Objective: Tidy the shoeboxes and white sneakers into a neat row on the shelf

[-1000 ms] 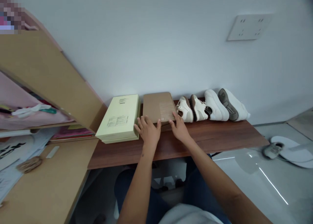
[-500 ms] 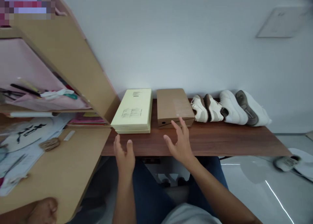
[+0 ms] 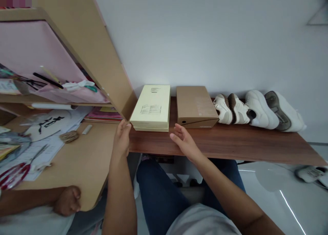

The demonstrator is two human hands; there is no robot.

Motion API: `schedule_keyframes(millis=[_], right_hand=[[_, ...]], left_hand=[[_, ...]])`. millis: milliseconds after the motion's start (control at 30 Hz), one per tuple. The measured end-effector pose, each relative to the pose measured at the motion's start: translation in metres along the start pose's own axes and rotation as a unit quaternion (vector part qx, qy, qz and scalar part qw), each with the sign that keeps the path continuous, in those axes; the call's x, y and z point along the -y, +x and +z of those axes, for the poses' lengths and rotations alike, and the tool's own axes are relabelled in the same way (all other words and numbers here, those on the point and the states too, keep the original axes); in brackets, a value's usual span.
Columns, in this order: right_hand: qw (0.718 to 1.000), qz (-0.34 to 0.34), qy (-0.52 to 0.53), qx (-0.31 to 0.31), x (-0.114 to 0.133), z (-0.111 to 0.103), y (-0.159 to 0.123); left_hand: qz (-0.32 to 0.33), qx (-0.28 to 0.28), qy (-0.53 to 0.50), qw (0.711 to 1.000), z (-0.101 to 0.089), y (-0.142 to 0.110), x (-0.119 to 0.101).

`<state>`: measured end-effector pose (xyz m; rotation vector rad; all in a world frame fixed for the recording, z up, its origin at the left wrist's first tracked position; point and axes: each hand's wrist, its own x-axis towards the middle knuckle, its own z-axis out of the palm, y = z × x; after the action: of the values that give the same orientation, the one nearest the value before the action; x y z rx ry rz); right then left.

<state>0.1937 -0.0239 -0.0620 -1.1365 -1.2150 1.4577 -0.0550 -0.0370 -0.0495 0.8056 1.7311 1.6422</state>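
My left hand [image 3: 121,140] hovers open at the near left corner of a pale yellow box [image 3: 151,107], its fingertips close to the box and holding nothing. At the box's near right corner my right hand [image 3: 184,142] is also open, palm turned inward. The yellow box lies flat on a dark wooden bench [image 3: 230,142]. A brown cardboard box [image 3: 195,105] sits just right of it, untouched.
Two pairs of white sneakers [image 3: 258,111] line the bench to the right. A light wooden desk [image 3: 77,163] with papers and a slanted shelf unit [image 3: 89,53] stands left. Another person's fist [image 3: 67,205] rests at the desk's near edge. A fan base [image 3: 311,175] lies on the floor.
Both hands left the brown box, drew back, then shifted left to either side of the yellow box. The view swung left, and another person's hand came into sight.
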Motion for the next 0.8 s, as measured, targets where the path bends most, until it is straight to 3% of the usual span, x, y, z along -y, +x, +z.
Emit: schedule_keyframes(millis=[133, 333, 633, 800], right_hand=[[0.999, -0.024, 0.021, 0.019, 0.012, 0.019, 0.022], [0.998, -0.027, -0.062, -0.001, 0.025, 0.03, 0.052], [0.994, -0.04, -0.104, -0.016, 0.025, 0.041, 0.079], [0.993, -0.033, -0.11, -0.027, 0.018, 0.045, 0.094]], left_hand=[[-0.046, 0.014, -0.027, 0.998, 0.002, 0.031, -0.012], [-0.046, 0.023, 0.009, 0.999, 0.007, 0.063, -0.013], [-0.06, 0.06, 0.02, 0.996, 0.011, 0.075, -0.016], [-0.058, 0.071, 0.02, 0.996, 0.01, 0.083, -0.006]])
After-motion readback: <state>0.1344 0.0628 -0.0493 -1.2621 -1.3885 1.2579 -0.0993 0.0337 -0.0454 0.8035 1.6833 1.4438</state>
